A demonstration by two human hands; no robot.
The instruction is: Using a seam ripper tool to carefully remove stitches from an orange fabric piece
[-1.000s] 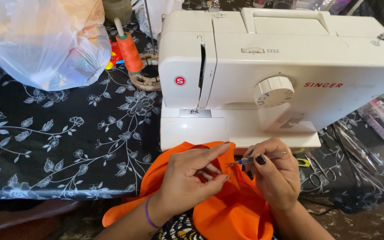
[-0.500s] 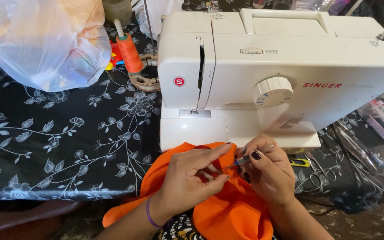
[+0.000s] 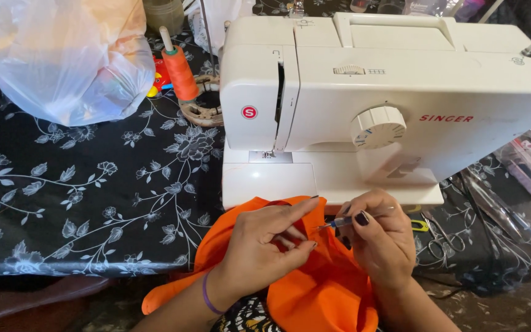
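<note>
An orange cloth [image 3: 314, 289] lies bunched at the near edge of the table, in front of a white sewing machine [image 3: 388, 92]. My left hand [image 3: 265, 243] pinches a fold of the cloth between thumb and fingers. My right hand [image 3: 382, 237] holds a small thin tool with a blue handle [image 3: 338, 224], its tip pointing at the fold beside my left fingers. A purple band circles my left wrist.
A black tablecloth with white flowers [image 3: 75, 190] covers the table. A white plastic bag [image 3: 69, 55] sits at the back left. An orange thread spool [image 3: 179, 71] stands left of the machine. Scissors [image 3: 444, 243] and clear plastic packets lie at the right.
Both hands have shifted slightly on the cloth; my right hand has drawn the tool a little closer to the fold. The machine and table items have not moved.
</note>
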